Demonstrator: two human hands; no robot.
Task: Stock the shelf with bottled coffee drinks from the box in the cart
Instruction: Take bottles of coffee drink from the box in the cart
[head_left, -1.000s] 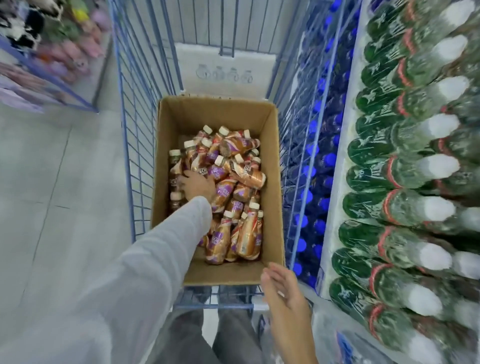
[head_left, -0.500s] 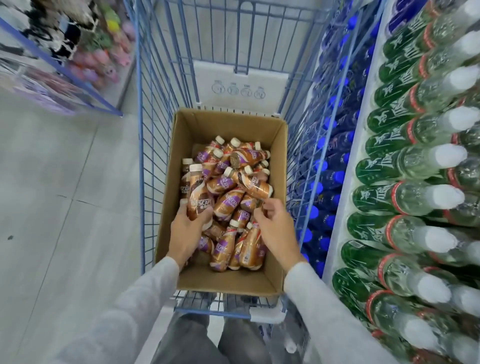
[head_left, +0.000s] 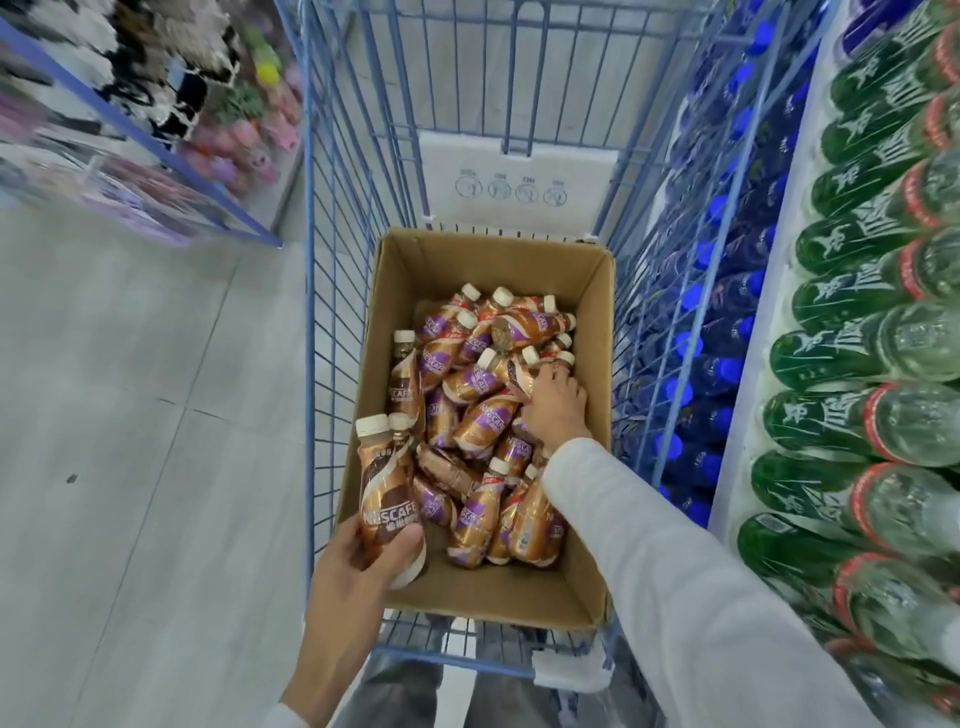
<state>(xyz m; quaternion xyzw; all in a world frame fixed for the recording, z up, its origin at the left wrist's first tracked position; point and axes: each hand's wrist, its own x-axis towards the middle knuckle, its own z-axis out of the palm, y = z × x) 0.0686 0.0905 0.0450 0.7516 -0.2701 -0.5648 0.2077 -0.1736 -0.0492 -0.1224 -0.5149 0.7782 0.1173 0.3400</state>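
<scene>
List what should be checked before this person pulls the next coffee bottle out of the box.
1. Grip of the left hand on the held bottle: fingers wrap its lower half, ok.
2. The held bottle is upright with its cap on: ok.
3. The right hand rests on the loose bottles in the box: ok. Whether it has closed round one: cannot tell.
4. The box sits inside the cart, open at the top: ok.
5. Free shelf space for coffee: cannot tell. Only green bottles and blue-capped ones show at the right.
</scene>
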